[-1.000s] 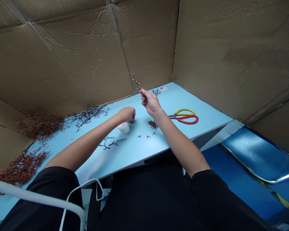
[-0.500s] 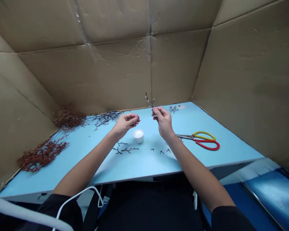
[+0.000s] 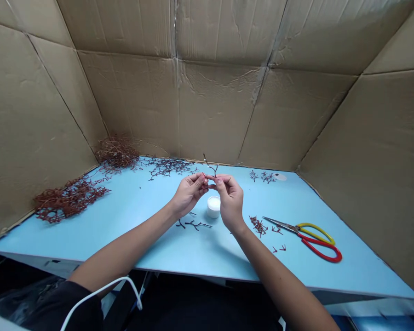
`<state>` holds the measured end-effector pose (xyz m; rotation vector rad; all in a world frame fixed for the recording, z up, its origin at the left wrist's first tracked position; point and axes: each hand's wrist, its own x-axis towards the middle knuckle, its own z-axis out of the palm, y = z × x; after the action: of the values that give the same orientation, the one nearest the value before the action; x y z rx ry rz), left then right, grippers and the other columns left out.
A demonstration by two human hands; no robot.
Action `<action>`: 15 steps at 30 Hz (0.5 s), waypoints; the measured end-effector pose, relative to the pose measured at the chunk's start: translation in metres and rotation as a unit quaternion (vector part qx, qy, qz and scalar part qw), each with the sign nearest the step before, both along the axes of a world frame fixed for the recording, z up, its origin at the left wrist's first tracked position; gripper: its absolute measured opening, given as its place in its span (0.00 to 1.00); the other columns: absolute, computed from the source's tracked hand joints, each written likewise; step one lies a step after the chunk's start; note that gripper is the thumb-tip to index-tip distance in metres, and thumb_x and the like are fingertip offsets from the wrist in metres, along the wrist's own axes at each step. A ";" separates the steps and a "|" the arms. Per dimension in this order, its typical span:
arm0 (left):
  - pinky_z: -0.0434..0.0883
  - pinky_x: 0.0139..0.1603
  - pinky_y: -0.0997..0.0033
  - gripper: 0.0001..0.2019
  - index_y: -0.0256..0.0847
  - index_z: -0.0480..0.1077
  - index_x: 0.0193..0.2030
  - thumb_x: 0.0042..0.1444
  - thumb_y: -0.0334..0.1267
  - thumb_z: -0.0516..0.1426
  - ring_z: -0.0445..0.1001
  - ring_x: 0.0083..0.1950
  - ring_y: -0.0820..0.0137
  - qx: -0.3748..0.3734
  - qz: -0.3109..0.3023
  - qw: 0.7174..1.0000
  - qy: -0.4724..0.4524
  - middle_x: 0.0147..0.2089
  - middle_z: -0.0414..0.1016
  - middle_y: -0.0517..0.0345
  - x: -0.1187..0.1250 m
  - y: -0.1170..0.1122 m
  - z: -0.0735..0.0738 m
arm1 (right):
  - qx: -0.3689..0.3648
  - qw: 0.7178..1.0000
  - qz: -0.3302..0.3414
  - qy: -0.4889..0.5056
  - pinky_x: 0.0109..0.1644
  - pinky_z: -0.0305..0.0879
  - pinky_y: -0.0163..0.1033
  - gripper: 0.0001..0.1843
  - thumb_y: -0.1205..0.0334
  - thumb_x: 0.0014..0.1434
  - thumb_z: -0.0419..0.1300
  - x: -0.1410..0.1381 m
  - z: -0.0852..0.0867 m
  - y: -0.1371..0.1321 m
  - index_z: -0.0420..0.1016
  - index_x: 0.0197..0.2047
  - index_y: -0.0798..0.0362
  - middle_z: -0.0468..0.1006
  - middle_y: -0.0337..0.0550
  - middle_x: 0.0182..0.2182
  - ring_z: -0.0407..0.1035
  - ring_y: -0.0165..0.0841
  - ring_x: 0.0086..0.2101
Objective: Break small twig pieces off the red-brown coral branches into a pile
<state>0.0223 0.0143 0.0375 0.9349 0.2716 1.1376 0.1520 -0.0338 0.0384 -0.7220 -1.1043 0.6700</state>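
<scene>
In the head view my right hand point(image 3: 232, 198) pinches the base of a dark forked twig point(image 3: 215, 170). The twig stands up above the fingers and has small pale dots near its branches. Close against it, my left hand point(image 3: 190, 195) is closed in a pinch on a tiny reddish piece point(image 3: 204, 175), mostly hidden by the fingertips. The fingers of both hands nearly meet. Just below them is a small white cup point(image 3: 213, 213) with white contents. Several loose dark twigs point(image 3: 196, 225) lie under my left forearm.
Scissors point(image 3: 310, 234) with yellow and red handles lie at right, beside a pile of short reddish-brown twig bits point(image 3: 258, 225). Reddish tangled twigs point(image 3: 67, 202) and darker branches point(image 3: 170, 166) spread along the left and back. Small twigs point(image 3: 262, 176) lie at back right. Cardboard walls point(image 3: 214, 110) enclose the blue table.
My hands have come together, the right one bringing the twig down and left to the reddish piece in my left. The view has shifted, showing the twig-bit pile beside the scissors.
</scene>
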 end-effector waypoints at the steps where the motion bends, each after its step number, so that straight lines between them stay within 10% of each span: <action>1: 0.73 0.39 0.79 0.19 0.33 0.81 0.39 0.51 0.45 0.78 0.73 0.35 0.78 -0.002 0.005 1.000 -0.003 0.33 0.75 0.60 0.000 0.000 -0.001 | -0.001 1.000 -0.001 -0.010 0.50 0.80 0.47 0.16 0.45 0.67 0.67 -0.001 -0.002 -0.001 0.77 0.37 0.50 0.81 0.45 0.43 0.80 0.38 0.45; 15: 0.73 0.44 0.75 0.18 0.34 0.82 0.37 0.50 0.45 0.78 0.74 0.36 0.76 0.008 0.030 0.999 -0.017 0.34 0.79 0.57 0.003 -0.009 -0.002 | 0.014 0.999 0.006 -0.033 0.52 0.78 0.48 0.14 0.49 0.66 0.68 -0.002 -0.005 -0.004 0.76 0.36 0.49 0.81 0.43 0.40 0.77 0.37 0.41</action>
<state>0.0258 0.0054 0.0353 0.9258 0.2639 1.2109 0.1503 -0.0383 0.0337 -0.7186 -1.1770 0.6446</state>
